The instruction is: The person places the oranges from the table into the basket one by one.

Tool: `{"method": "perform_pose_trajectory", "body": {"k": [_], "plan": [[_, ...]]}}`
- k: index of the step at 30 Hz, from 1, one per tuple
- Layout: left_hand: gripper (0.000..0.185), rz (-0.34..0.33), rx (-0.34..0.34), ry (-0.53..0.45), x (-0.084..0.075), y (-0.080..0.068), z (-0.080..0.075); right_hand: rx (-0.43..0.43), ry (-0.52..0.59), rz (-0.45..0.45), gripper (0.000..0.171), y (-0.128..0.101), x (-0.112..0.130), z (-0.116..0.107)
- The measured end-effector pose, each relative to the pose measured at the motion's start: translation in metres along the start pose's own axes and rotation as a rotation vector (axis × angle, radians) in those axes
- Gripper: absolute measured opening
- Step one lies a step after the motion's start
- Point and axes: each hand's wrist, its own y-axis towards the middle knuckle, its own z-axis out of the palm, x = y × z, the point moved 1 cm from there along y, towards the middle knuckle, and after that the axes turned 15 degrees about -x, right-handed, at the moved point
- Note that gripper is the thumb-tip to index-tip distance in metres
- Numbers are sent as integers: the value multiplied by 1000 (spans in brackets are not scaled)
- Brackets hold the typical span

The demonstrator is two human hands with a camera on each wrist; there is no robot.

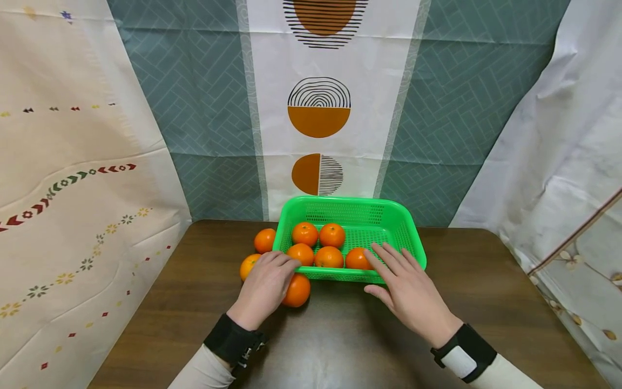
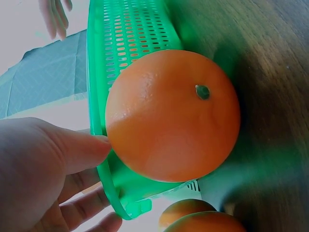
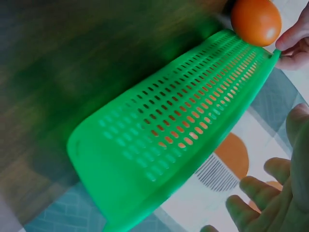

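Note:
A green plastic basket [image 1: 405,227] with slotted walls stands at the back of the table, several oranges [image 1: 332,235] lying in its left and front parts. My left hand [image 1: 267,283] pinches the rim at its front left corner; in the left wrist view the thumb [image 2: 91,152] meets the rim, with the other fingers beyond it. Right beside this hand, a loose orange [image 2: 171,116] with a green stem spot sits against the basket's front wall. My right hand [image 1: 410,289] hovers around the front right rim, fingers spread and fairly straight, holding nothing.
Two more oranges, a rear one [image 1: 264,240] and a nearer one [image 1: 249,266], lie on the table left of the basket. The brown wooden table [image 1: 340,340] ends at a patterned cloth [image 1: 316,173] behind the basket, with light cloths at both sides.

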Motion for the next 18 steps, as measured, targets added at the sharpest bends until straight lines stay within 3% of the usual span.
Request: {"method": "perform_pose_trajectory", "body": {"k": [11, 18], "plan": [[18, -13, 0, 3, -3, 0, 0, -89, -33, 69, 72, -35, -15, 1], [18, -25, 4, 1, -4, -2, 1, -114, -16, 94, 70, -46, -16, 7]]}}
